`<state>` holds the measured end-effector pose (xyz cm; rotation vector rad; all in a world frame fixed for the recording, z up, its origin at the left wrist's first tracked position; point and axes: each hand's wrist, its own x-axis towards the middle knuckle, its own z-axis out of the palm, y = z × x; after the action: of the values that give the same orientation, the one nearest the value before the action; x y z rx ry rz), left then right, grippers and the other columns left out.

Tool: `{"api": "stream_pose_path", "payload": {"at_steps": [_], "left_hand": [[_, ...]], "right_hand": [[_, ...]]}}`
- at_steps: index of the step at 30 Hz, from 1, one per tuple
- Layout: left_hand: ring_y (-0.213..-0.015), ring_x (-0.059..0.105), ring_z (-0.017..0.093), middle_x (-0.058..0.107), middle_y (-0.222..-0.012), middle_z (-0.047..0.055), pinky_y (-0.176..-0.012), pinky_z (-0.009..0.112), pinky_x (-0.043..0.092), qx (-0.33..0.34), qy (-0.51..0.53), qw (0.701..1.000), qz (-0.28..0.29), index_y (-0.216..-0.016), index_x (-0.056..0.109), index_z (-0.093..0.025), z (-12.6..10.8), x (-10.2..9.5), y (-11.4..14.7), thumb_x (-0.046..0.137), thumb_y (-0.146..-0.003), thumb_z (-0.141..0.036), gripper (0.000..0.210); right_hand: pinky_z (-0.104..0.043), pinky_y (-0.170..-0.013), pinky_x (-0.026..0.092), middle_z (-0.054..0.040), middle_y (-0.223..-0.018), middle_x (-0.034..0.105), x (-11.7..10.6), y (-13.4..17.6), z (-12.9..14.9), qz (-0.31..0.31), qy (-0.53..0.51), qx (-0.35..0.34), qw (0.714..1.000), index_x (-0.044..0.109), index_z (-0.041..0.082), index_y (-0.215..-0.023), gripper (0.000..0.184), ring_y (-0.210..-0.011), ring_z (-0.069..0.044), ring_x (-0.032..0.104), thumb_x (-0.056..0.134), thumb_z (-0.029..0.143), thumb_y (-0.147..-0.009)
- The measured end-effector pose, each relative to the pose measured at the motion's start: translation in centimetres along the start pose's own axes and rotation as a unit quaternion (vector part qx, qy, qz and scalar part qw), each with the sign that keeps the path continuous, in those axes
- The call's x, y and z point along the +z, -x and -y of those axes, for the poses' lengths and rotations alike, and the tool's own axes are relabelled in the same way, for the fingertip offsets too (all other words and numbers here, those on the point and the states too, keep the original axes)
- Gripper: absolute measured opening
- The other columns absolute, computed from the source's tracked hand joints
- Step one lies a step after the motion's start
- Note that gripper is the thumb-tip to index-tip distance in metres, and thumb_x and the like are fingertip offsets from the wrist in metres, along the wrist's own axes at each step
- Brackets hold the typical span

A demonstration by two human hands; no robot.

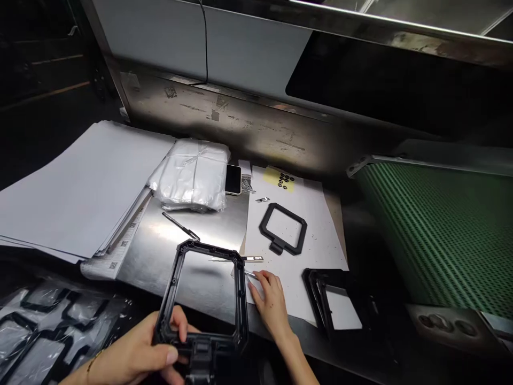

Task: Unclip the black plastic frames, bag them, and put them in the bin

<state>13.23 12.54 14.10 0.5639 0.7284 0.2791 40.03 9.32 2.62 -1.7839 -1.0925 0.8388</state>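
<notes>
My left hand (146,347) is closed around the lower left corner of a black plastic frame (242,299), which is tilted up before me with its ribbed inner side showing. My right hand (272,305) lies low over the white paper, thumb and fingers closing on a thin metal tool (250,274); its kind I cannot make out. Just beyond these fingers lies a slim craft knife (253,259). Another black frame (302,235) with a small tab rests flat on the paper (316,208).
Several black frames (315,289) are stacked at right, beside a green conveyor belt (441,230). Bundled clear bags (192,174), a phone (233,179), a pen (180,225) and large white sheets (84,182) lie at left and back. Bagged frames (44,337) sit lower left.
</notes>
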Motion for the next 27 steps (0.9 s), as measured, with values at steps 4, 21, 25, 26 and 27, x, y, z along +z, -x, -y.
{"api": "stream_pose_path", "payload": {"at_steps": [4,21,25,26,27], "left_hand": [[-0.069,0.056,0.015,0.056,-0.084,0.002,-0.052,0.024,0.041,0.035,0.026,0.999,-0.013,-0.069,0.040,-0.019,-0.5,-0.4,-0.5,0.070,-0.061,-0.023,0.031],[-0.088,0.060,0.020,0.069,-0.087,0.008,-0.084,0.037,0.037,-0.007,-0.008,0.999,0.045,-0.116,0.046,-0.017,-1.6,-0.6,2.8,0.064,-0.070,-0.023,0.050],[-0.093,0.059,0.020,0.068,-0.093,0.004,-0.081,0.034,0.041,-0.041,-0.065,0.996,0.055,-0.115,0.048,-0.026,-2.3,-0.4,3.8,0.065,-0.069,-0.027,0.050],[-0.093,0.059,0.019,0.068,-0.093,0.002,-0.081,0.033,0.042,-0.053,-0.072,0.995,0.052,-0.114,0.048,-0.027,-2.6,-0.2,4.1,0.066,-0.068,-0.029,0.050],[-0.092,0.060,0.019,0.068,-0.092,0.002,-0.081,0.033,0.043,-0.064,-0.077,0.994,0.045,-0.113,0.049,-0.028,-2.9,0.0,4.3,0.067,-0.066,-0.031,0.050]], "right_hand": [[-0.047,-0.075,0.042,-0.0113,-0.092,0.059,0.3,0.9,3.3,0.033,-0.090,0.073,0.993,0.055,0.018,-0.095,0.034,-0.088,-0.026,0.055,0.044,0.046,-0.078],[-0.032,-0.079,0.046,-0.0060,-0.101,0.059,0.9,4.9,14.0,-0.003,-0.037,-0.058,0.998,0.059,0.023,-0.093,0.018,-0.092,-0.019,0.056,0.053,0.030,-0.077],[-0.021,-0.049,0.047,-0.0005,-0.064,0.054,-1.0,6.1,17.0,0.103,0.117,-0.255,0.954,0.056,0.019,-0.095,0.019,-0.054,-0.012,0.054,0.052,0.022,-0.076],[-0.021,-0.047,0.045,0.0001,-0.060,0.052,-1.1,6.4,17.7,0.131,0.151,-0.295,0.934,0.056,0.018,-0.092,0.017,-0.051,-0.012,0.052,0.052,0.022,-0.075],[-0.021,-0.046,0.045,0.0008,-0.056,0.050,-1.1,6.7,18.4,0.145,0.182,-0.324,0.917,0.056,0.018,-0.089,0.015,-0.048,-0.012,0.051,0.052,0.022,-0.075]]}}
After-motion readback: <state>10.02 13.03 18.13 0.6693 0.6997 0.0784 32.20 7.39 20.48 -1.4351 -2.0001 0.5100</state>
